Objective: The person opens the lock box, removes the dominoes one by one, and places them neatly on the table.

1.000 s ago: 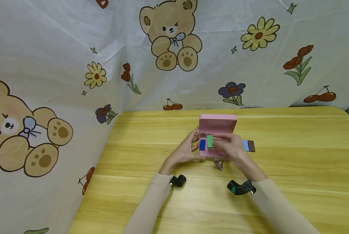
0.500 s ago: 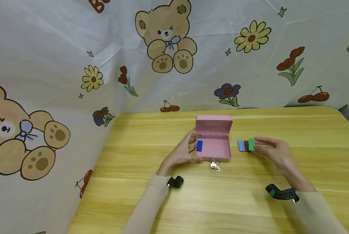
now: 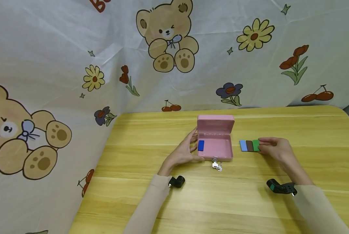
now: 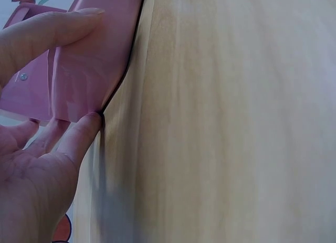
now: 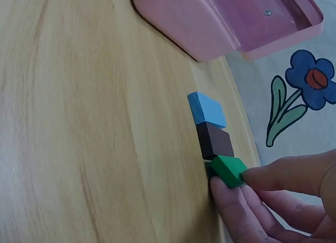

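A pink metal box [image 3: 218, 146] stands on the table with its lid up. My left hand [image 3: 182, 152] holds its left side, thumb along the front and fingers on the side wall, as the left wrist view shows. Inside, near the left wall, lies a dark blue block [image 3: 201, 145]. Right of the box, my right hand [image 3: 276, 150] pinches a green block [image 5: 229, 171] between thumb and fingers. That block is slightly tilted in the right wrist view, at the end of a row with a brown block [image 5: 216, 142] and a light blue block [image 5: 209, 111].
Keys [image 3: 217, 164] hang from the lock at the box's front. The wooden table [image 3: 209, 201] runs back to a white cloth [image 3: 209, 65] printed with bears and flowers. A black wrist camera is strapped on each arm.
My right hand has carried the green block out of the box to the right, then lowered it beside the brown block. My left hand stays on the box.
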A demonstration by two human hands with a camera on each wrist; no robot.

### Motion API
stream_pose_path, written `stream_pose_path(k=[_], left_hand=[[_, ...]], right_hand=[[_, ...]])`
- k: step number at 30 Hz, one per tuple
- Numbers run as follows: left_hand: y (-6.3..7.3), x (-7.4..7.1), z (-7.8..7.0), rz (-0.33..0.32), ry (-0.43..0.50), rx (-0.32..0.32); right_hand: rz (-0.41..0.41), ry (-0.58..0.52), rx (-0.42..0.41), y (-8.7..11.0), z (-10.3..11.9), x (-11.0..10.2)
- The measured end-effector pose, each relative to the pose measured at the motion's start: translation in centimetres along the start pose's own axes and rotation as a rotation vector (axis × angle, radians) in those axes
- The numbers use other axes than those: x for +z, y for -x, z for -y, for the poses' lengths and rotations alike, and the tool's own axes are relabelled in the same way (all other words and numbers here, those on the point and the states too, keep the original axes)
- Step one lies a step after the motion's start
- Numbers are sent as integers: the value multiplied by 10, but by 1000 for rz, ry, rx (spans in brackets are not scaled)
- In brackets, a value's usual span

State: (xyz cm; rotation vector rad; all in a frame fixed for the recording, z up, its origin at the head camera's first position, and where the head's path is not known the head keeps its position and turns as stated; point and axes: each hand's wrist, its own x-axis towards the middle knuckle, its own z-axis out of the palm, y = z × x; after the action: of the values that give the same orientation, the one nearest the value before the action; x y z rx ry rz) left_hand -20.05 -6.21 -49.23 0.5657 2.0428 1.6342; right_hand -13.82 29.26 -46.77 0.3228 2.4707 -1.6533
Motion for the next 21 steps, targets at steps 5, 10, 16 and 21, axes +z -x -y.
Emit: stream_pose_path(k=[5, 10, 16, 21], left_hand=[[0, -1, 1, -1, -3, 1], [0, -1, 2, -1, -3, 10], [0, -1, 2, -2, 3, 5], [-1, -2, 2, 3, 3, 8]], right_hand=[[3, 113, 12, 1, 6, 1], [-8, 215, -14, 1, 8, 2], [-32, 213, 4, 2, 10, 1], [-55, 179, -41, 7, 13, 1]])
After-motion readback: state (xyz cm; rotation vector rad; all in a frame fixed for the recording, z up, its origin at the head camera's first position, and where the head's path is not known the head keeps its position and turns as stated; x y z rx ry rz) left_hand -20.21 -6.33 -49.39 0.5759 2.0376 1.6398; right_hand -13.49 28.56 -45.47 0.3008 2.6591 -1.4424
